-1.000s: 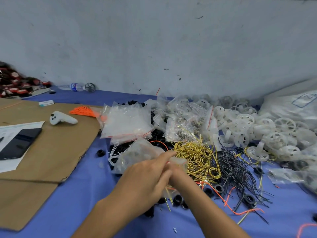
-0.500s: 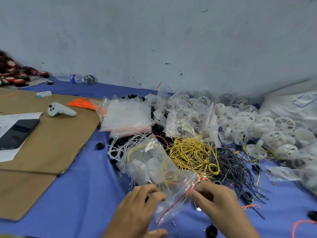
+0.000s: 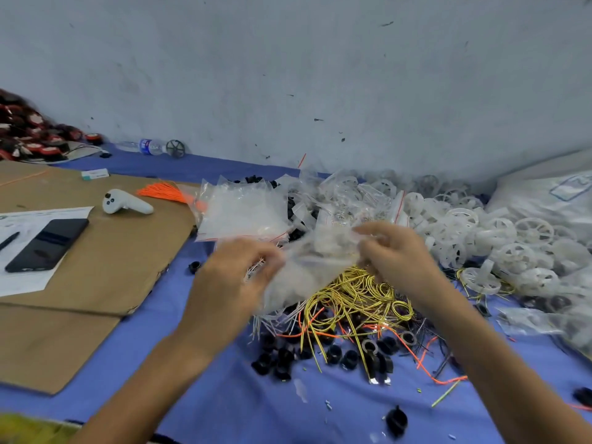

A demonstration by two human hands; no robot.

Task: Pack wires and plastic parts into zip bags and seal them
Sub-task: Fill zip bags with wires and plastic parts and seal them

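Above the yellow wires (image 3: 355, 294), left hand (image 3: 235, 278) and right hand (image 3: 398, 256) each pinch one motion-blurred zip bag (image 3: 315, 267).

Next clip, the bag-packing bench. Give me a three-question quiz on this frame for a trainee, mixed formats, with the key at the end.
1. True or false: the left hand and the right hand both hold the clear zip bag.
2. The wire heap lying under the held bag is mainly: A) green B) yellow C) pink.
3. Fill in: the white controller rests on the ____.

Key: 1 true; 2 B; 3 cardboard.
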